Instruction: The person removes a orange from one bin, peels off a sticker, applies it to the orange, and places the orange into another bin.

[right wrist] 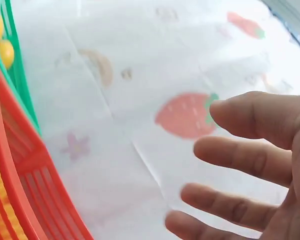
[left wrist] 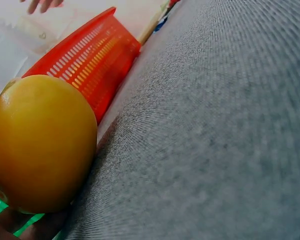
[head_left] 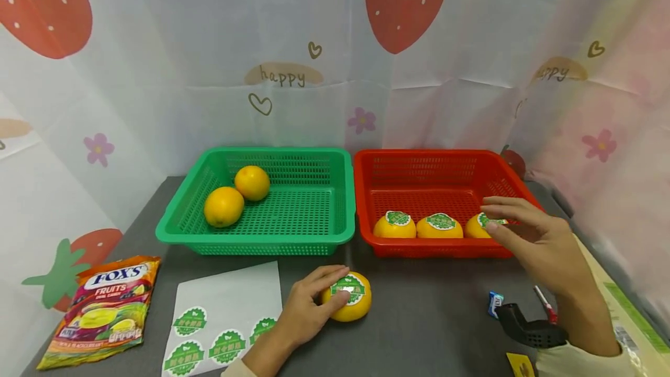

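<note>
Gripping the round yellow-orange fruit (head_left: pixel 349 297) on the grey table (head_left: pixel 429 319), the left hand (head_left: pixel 306 307) should press its green sticker (head_left: pixel 348 288) flat; the label faces up, the fruit showing no long axis. Over the red plastic basket (head_left: pixel 366 202), the right hand (head_left: pixel 539 237) hovers, fingers straight, holding nothing.

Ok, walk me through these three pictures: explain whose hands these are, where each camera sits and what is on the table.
No machine here: a person works with bare hands, wearing one camera on the head and one on each wrist. The head view shows a grey table with a green basket holding two plain oranges and a red basket holding three stickered oranges. The left hand holds a stickered orange on the table; the left wrist view shows it close up. The right hand, fingers spread, hovers over the red basket. A sticker sheet and a candy bag lie at the left.
</note>
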{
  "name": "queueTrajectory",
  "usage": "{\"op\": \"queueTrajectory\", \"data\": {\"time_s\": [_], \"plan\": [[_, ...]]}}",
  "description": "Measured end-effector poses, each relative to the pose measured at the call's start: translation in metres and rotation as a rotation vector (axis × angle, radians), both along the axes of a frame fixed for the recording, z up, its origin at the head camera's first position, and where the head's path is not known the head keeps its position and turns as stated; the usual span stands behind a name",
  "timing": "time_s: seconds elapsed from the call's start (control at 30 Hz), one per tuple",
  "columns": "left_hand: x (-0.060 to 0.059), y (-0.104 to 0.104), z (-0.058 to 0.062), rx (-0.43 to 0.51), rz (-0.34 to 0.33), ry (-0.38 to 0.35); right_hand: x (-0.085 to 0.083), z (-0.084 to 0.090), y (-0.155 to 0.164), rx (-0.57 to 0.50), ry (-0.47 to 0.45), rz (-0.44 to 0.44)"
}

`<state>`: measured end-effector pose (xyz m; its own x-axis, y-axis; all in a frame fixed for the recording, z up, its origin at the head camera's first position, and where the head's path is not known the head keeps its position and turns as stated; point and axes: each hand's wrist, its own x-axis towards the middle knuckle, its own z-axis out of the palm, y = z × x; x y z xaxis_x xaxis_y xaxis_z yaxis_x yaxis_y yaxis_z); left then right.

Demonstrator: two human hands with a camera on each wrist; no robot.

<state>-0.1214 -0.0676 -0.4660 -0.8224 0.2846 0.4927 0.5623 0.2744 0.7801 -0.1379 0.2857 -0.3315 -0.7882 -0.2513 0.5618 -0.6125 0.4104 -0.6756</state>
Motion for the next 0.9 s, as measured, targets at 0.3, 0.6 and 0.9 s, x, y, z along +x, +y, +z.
{"op": "queueTrajectory", "data": {"time_s": [0.3,0.6,0.9], "plan": [[-0.004,0.000,-0.011,-0.033,0.007,0.057,-0.013,-0.018,0.045,-0.088,-0.078,-0.370],[-0.006,-0.001,-0.015,-0.092,0.001,0.149,-0.035,-0.056,0.073,-0.119,-0.206,-0.541],[-0.005,0.001,-0.010,-0.143,-0.002,0.080,-0.044,-0.091,0.089,-0.175,-0.242,-0.533]]}}
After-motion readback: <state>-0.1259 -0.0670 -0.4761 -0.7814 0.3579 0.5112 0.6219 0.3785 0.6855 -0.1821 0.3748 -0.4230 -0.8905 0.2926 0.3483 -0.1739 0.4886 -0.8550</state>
